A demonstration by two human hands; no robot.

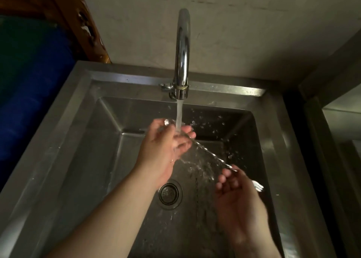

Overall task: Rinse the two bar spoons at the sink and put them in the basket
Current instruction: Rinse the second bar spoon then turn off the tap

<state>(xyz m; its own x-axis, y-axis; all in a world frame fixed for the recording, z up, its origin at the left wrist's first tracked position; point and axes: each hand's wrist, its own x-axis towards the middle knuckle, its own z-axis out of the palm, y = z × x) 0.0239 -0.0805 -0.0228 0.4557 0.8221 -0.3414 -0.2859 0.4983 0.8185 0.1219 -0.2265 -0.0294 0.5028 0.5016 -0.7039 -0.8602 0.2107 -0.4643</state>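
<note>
A twisted-stem metal bar spoon [210,155] slants across the steel sink [78,109], from under the running water down to the lower right. My left hand [166,144] cups its upper end right under the stream. My right hand [236,191] holds the lower end, and a forked tip [258,187] sticks out past my fingers. Whether one or two spoons are held I cannot tell. No basket is in view.
The chrome faucet [182,48] arches over the basin with water [179,117] pouring and splashing. A round drain strainer [169,193] sits in the basin floor. A blue barrel [29,93] stands to the left, a wooden frame [86,23] behind it, and a steel counter edge [332,121] at right.
</note>
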